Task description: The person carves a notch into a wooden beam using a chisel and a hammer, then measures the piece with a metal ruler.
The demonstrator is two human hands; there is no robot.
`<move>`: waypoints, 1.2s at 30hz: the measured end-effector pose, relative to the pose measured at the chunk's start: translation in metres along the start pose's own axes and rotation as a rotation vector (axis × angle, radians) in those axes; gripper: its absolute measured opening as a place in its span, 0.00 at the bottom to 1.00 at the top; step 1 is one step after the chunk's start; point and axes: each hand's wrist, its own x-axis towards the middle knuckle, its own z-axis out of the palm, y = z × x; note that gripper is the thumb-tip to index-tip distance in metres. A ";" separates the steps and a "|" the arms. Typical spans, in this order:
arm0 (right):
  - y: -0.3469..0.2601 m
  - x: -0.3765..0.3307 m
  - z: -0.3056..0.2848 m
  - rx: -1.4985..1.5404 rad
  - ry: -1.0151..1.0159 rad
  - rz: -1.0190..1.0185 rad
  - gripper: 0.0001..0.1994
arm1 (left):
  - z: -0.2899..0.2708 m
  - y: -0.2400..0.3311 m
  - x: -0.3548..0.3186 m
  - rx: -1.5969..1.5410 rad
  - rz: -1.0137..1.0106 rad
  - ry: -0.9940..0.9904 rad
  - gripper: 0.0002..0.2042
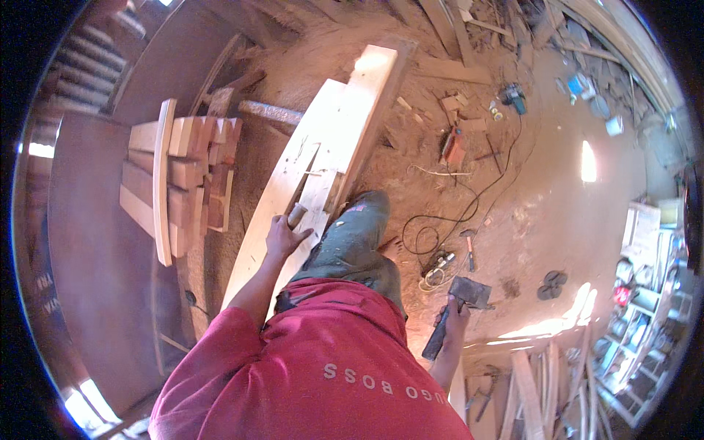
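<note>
My left hand [281, 237] is closed round a short, thick tool handle [297, 214], probably a chisel's, which rests over a pale wooden beam [317, 196]; its blade is hidden. Next to that hand, a long dark slot [308, 170] runs between the beam and a wide pale board [282, 180]. A thin light stick [314, 173] lies across the slot. Out to the right, away from the wood, my right hand [456, 320] grips the dark handle of a hammer-like tool with a blocky, dark rectangular head [471, 292]. My leg [352, 235] is against the beam's side.
Stacked timber pieces [187, 183] stand at the left. On the dusty floor to the right lie a claw hammer [469, 246], a coiled cable [425, 238], a red tool [453, 147] and a power tool [513, 97]. Loose planks [529, 396] are at the lower right.
</note>
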 end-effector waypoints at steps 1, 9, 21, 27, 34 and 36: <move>0.001 0.011 -0.008 -0.034 -0.011 -0.009 0.11 | 0.007 -0.006 -0.015 -0.022 0.025 0.054 0.40; -0.004 0.064 -0.033 -0.195 -0.088 0.153 0.11 | 0.059 -0.021 -0.079 -0.107 -0.110 0.027 0.52; 0.058 0.057 -0.024 -0.487 -0.179 0.112 0.11 | 0.023 -0.130 -0.060 -0.564 -0.072 -0.289 0.32; 0.102 0.061 -0.048 -0.672 -0.191 -0.057 0.19 | -0.004 -0.136 -0.073 -0.352 -0.158 -0.046 0.26; 0.133 0.076 -0.096 -0.924 -0.106 -0.085 0.23 | 0.008 -0.053 -0.132 -0.113 -0.100 0.026 0.27; 0.127 0.083 -0.087 -0.945 -0.128 -0.059 0.23 | 0.022 -0.039 -0.162 -0.098 -0.046 0.132 0.25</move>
